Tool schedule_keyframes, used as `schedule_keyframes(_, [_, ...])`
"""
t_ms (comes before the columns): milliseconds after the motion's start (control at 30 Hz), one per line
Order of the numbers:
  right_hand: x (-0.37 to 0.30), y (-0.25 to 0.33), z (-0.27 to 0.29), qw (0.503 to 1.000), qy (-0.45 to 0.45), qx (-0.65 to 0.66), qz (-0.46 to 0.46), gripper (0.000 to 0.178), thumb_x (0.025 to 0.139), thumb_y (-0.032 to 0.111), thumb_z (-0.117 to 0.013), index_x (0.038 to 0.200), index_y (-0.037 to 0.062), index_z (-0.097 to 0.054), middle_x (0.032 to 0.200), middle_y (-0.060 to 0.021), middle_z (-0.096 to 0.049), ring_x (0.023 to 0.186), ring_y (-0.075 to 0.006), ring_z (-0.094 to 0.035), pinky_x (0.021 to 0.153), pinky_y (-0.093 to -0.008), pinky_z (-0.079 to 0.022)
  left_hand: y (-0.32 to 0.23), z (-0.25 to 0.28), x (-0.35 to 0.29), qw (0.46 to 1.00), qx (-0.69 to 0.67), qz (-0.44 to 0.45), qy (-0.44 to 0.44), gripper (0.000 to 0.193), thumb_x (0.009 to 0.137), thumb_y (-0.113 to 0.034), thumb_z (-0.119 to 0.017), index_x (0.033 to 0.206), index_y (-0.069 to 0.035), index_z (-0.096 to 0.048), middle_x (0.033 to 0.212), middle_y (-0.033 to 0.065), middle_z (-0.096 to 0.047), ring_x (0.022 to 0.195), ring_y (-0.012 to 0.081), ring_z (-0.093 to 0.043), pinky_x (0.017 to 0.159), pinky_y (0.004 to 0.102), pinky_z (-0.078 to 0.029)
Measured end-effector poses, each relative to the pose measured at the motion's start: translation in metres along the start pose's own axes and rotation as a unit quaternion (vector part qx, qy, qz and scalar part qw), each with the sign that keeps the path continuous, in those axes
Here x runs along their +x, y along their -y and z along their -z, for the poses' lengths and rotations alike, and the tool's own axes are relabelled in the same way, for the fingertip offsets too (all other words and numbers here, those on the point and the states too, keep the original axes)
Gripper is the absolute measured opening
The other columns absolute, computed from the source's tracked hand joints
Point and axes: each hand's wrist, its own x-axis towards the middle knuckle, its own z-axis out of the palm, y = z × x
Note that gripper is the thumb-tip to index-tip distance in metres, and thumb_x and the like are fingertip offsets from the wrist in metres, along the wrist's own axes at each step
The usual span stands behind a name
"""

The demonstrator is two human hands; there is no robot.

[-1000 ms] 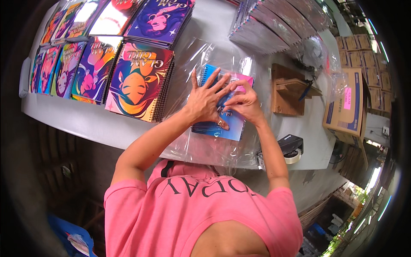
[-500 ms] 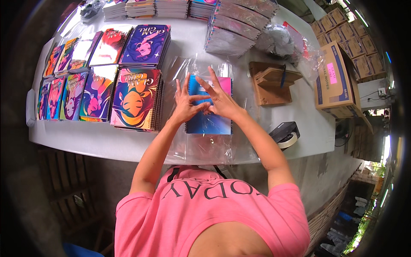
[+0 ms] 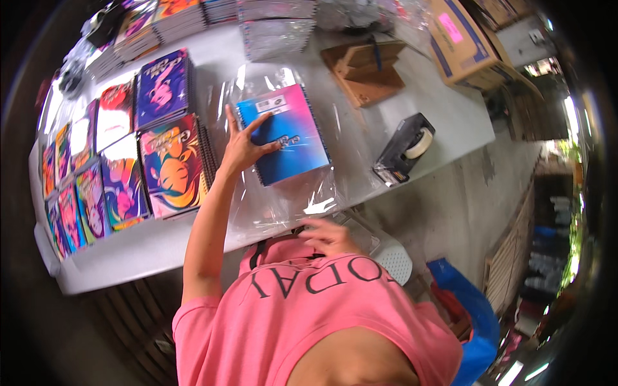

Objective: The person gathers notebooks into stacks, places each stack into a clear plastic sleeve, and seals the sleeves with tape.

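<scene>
A spiral notebook with a blue-to-pink cover lies tilted on a clear plastic sheet at the table's front. My left hand rests at its left side, thumb and fingers spread over the cover, holding nothing. My right hand is down near the front edge, close to my shirt and the sheet's lower end. Motion smears its fingers, so I cannot make out whether they hold anything. To the left, stacks of colourful spiral notebooks stand in two rows.
A black tape dispenser sits right of the notebook, near the edge. Behind it stands a brown wooden stand. Plastic-wrapped notebook stacks are at the back. A cardboard box is at the far right; a blue bag hangs lower right.
My right hand has left the notebook and come back toward my body. My left hand remains on the notebook, which now appears turned. The whole view has swung round.
</scene>
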Motion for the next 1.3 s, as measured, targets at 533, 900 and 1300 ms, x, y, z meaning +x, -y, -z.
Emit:
schedule_keyframes(533, [0.036,-0.017,0.151,0.726,-0.520,0.294,-0.341,0.035,0.085,0.040,-0.065,0.112,0.0182,-0.060,0.102,-0.0011,-0.050,0.086,-0.0182,-0.039,0.077,-0.0520,-0.048,-0.004,0.012,0.000,0.997,-0.053,0.002,0.055,0.078,0.063,-0.048,-0.080,0.132,-0.032,-0.049,0.146,0.0327,0.014,0.128,0.0452,-0.037,0.102,0.0432,-0.040])
schedule_keyframes(900, [0.011,-0.037,0.079,0.541,-0.632,-0.503,-0.234,0.018,0.078,0.034,-0.071,0.086,0.0178,-0.074,0.131,-0.0013,-0.046,0.119,-0.0287,-0.042,0.092,-0.0601,-0.038,0.001,0.013,0.000,0.998,-0.032,0.016,0.053,0.079,0.061,-0.051,-0.080,0.132,-0.034,-0.049,0.146,0.0332,0.013,0.126,0.0464,-0.039,0.101,0.0426,-0.041])
schedule_keyframes(1300, [0.002,-0.016,0.087,0.722,-0.602,0.212,-0.265,0.038,0.076,0.039,-0.073,0.102,0.0111,-0.070,0.099,0.0043,-0.065,0.097,-0.0105,-0.042,0.081,-0.0375,-0.026,0.004,0.006,-0.002,0.999,-0.038,0.020,0.010,0.079,0.058,-0.047,-0.083,0.129,-0.039,-0.050,0.149,0.0285,0.010,0.112,0.0505,-0.051,0.096,0.0465,-0.045])
